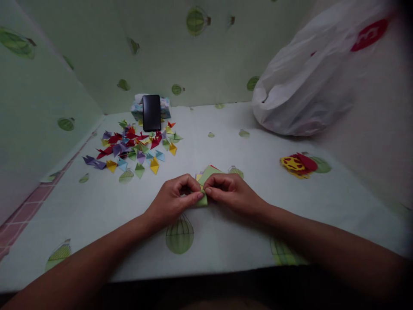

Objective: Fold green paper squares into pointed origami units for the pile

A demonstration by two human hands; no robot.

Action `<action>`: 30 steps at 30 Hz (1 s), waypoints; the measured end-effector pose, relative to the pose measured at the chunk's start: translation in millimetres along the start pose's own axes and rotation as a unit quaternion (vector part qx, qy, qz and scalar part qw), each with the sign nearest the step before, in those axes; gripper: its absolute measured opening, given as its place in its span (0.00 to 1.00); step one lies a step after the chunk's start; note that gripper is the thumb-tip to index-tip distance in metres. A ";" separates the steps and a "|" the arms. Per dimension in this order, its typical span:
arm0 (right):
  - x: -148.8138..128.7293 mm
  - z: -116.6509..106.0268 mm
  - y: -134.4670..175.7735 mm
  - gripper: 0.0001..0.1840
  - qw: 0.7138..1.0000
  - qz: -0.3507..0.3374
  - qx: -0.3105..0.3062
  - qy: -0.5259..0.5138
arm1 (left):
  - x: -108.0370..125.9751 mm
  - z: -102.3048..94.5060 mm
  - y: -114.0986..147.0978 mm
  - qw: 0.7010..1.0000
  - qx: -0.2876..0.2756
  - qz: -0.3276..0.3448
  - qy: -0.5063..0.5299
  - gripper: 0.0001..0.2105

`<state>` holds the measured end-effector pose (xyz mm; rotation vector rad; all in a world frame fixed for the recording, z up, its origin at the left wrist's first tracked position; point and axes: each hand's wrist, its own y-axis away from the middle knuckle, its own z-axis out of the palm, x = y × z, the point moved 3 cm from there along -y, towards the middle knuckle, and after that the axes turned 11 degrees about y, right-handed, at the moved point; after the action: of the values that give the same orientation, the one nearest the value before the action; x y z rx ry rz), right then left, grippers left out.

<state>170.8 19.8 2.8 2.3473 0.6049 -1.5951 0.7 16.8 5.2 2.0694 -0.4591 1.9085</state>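
A small piece of folded light-green paper (202,201) is pinched between my two hands, low over the table's middle. My left hand (172,198) grips it from the left, thumb and fingertips pressed together. From the other side my right hand (235,193) pinches the paper near its upper edge. Just beyond the fingertips lie square sheets of coloured paper (211,172), green on top with red, yellow and purple edges peeking out. My fingers cover part of the folded piece and of the sheets.
Many folded paper figures (130,144) in several colours lie at the back left. Behind them a black phone (151,114) leans against a tissue box (165,107). A white plastic bag (300,86) stands at the back right, with red and yellow cutouts (298,165) in front of it.
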 end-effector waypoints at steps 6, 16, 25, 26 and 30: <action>1.2 0.9 -0.8 0.10 0.999 0.016 -0.020 -0.039 | -1.4 -0.1 0.1 1.000 0.009 -0.006 0.015 0.08; 3.7 0.7 -0.3 0.15 0.998 0.020 -0.029 -0.054 | 0.5 0.0 -0.3 1.000 0.008 -0.014 0.015 0.07; 2.7 0.9 -1.3 0.10 1.000 -0.008 0.005 0.015 | -3.3 1.4 -1.7 0.999 0.016 -0.013 0.046 0.08; 2.2 0.7 -0.9 0.10 1.000 -0.009 0.014 0.023 | -3.1 1.5 -2.1 0.998 0.020 -0.012 0.061 0.08; 0.6 0.3 0.8 0.09 0.999 0.002 0.043 0.020 | -0.7 1.1 -2.8 0.993 0.041 0.006 0.106 0.09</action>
<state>171.1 19.1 2.1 2.4444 0.5500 -1.6071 2.8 19.0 4.4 1.8864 -0.3495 2.1593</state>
